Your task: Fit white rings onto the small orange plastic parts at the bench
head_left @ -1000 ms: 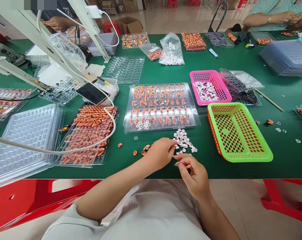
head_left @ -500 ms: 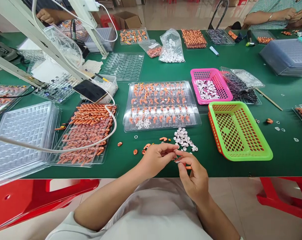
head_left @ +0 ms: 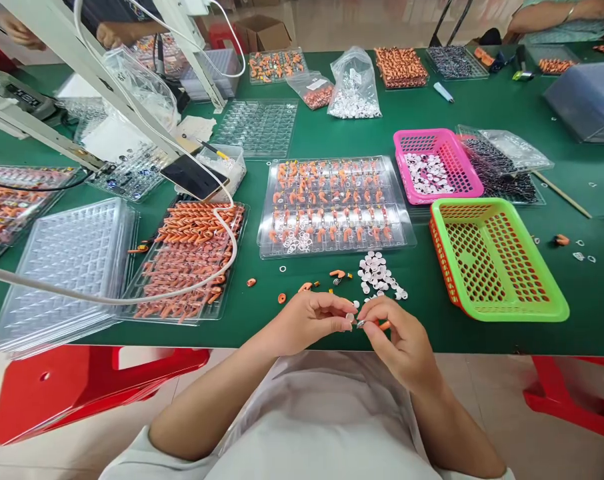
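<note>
A green table [head_left: 342, 141] fills the room's foreground. With the hands as clock centre, orange parts [head_left: 182, 267] lie trayed between nine and ten. The left hand [head_left: 305, 323] pinches a white disc [head_left: 350, 318]; just beside it, an orange piece [head_left: 385, 325] with a silvery tip is gripped by the right hand [head_left: 405, 340]. Loose discs [head_left: 377, 270] and, farther out, a pink basket [head_left: 467, 175] sit at one, a green basket [head_left: 525, 313] at two.
</note>
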`<state>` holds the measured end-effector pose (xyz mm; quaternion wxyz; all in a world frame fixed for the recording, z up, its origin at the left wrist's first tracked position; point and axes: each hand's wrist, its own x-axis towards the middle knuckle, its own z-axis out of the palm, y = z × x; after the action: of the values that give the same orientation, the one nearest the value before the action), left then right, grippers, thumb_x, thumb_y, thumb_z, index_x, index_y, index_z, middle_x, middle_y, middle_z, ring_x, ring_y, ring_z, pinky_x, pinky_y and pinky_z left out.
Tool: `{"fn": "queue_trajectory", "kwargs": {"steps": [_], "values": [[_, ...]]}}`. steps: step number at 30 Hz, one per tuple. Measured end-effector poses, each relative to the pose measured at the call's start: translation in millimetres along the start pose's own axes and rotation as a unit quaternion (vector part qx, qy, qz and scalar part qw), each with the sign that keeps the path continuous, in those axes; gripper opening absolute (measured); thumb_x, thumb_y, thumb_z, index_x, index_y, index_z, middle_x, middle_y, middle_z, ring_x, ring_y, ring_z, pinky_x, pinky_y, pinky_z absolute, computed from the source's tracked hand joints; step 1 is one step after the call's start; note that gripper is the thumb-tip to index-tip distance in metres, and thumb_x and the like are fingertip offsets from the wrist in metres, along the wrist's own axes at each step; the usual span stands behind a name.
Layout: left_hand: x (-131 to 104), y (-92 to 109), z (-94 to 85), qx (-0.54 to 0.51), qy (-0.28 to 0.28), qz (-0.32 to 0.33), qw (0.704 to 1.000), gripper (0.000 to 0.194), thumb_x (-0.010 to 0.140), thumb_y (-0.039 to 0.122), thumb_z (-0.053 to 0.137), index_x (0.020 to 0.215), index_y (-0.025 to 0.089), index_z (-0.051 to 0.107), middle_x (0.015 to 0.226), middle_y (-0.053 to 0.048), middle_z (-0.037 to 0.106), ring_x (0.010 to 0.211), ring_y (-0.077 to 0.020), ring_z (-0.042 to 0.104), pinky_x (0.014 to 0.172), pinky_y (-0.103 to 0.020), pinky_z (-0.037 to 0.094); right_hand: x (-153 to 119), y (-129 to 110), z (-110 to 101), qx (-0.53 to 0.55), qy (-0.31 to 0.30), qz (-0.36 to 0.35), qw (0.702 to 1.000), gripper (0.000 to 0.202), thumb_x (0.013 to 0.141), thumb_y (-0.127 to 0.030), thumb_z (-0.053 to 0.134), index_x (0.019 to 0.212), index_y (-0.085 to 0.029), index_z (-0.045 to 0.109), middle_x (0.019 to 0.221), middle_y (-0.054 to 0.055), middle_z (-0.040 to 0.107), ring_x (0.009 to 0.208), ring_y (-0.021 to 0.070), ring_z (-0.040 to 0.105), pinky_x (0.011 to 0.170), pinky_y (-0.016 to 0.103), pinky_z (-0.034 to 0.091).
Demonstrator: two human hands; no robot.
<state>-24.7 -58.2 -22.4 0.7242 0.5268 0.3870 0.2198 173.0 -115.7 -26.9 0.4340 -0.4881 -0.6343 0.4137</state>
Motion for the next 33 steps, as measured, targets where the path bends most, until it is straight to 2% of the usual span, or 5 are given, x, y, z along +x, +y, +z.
{"fn": "queue_trajectory", "kwargs": {"steps": [3, 8, 21, 28, 33], "values": [[-1, -9, 3.2, -0.013, 0.046, 0.013, 0.999, 0.023, 0.077, 0.028, 0.077, 0.097, 0.018, 0.076, 0.086, -0.005, 0.075, 0.08, -0.0175, 0.069, 0.076, -0.03, 0.058, 2, 0, 1, -0.007, 0.021, 0.03, 0.999, 0.011, 0.093, -0.021, 0.052, 0.083, -0.023, 0.056, 0.086, 0.004, 0.058, 0.08, 0.0183, 0.056, 0.07, 0.031, 0.045], [-1, -11, 10.2, 0.029, 0.081, 0.07, 0.994, 0.019, 0.078, 0.028, 0.077, 0.095, 0.019, 0.076, 0.095, -0.008, 0.075, 0.089, -0.021, 0.069, 0.082, -0.033, 0.057, 6, -1, 6, 0.014, -0.002, 0.061, 0.998, 0.015, 0.094, -0.024, 0.051, 0.08, -0.022, 0.054, 0.081, 0.002, 0.054, 0.074, 0.0162, 0.051, 0.068, 0.029, 0.043], [-1, -7, 9.2, 0.123, 0.082, 0.152, 0.977, 0.016, 0.082, 0.015, 0.072, 0.096, 0.019, 0.078, 0.092, -0.007, 0.077, 0.085, -0.0191, 0.071, 0.08, -0.03, 0.057, 11, -1, 6, 0.03, -0.035, 0.093, 0.995, 0.017, 0.095, -0.027, 0.05, 0.079, -0.022, 0.054, 0.079, 0.001, 0.053, 0.071, 0.0153, 0.049, 0.066, 0.029, 0.041], [-1, -10, 8.4, 0.13, 0.085, 0.156, 0.976, 0.017, 0.082, 0.015, 0.071, 0.096, 0.021, 0.078, 0.093, -0.006, 0.078, 0.084, -0.0192, 0.072, 0.079, -0.03, 0.058, 12, 1, 4, 0.04, -0.049, 0.078, 0.995, 0.019, 0.096, -0.028, 0.05, 0.078, -0.022, 0.054, 0.078, 0.001, 0.053, 0.073, 0.0159, 0.049, 0.067, 0.029, 0.042], [-3, -14, 7.3, 0.185, 0.081, 0.213, 0.956, 0.022, 0.085, 0.013, 0.067, 0.103, 0.022, 0.076, 0.091, -0.006, 0.078, 0.084, -0.018, 0.071, 0.075, -0.029, 0.058, 13, 2, 2, 0.037, -0.058, 0.063, 0.996, 0.018, 0.095, -0.026, 0.052, 0.077, -0.022, 0.055, 0.078, 0.001, 0.053, 0.075, 0.0166, 0.051, 0.069, 0.03, 0.042]]}}
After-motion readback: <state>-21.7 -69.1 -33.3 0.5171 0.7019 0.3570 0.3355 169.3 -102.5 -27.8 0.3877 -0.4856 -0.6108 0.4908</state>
